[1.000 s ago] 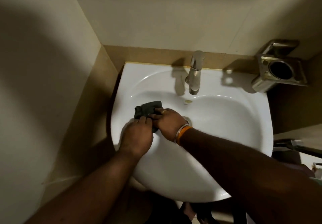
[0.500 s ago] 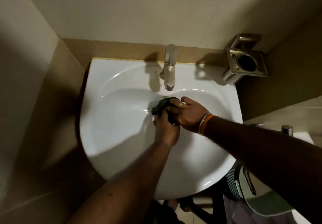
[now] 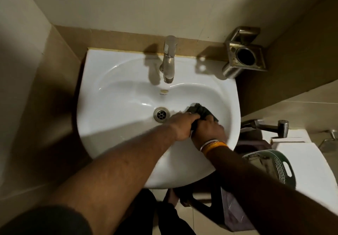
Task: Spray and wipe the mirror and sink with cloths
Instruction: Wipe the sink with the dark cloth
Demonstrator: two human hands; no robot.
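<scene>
A white ceramic sink fills the middle of the view, with a metal drain in its bowl. A dark grey cloth is pressed on the right inner side of the bowl, just right of the drain. My left hand and my right hand sit side by side on the cloth, both gripping it. Bangles ring my right wrist. Most of the cloth is hidden under my fingers. No mirror or spray bottle is in view.
A steel tap stands at the back of the sink. A metal holder is fixed to the wall at the right. A hand sprayer, a plastic basket and a white toilet lie to the right. Walls close in on the left.
Both hands slid the cloth across the bowl from the left side, past the tap, to the right of the drain. The drain is now uncovered.
</scene>
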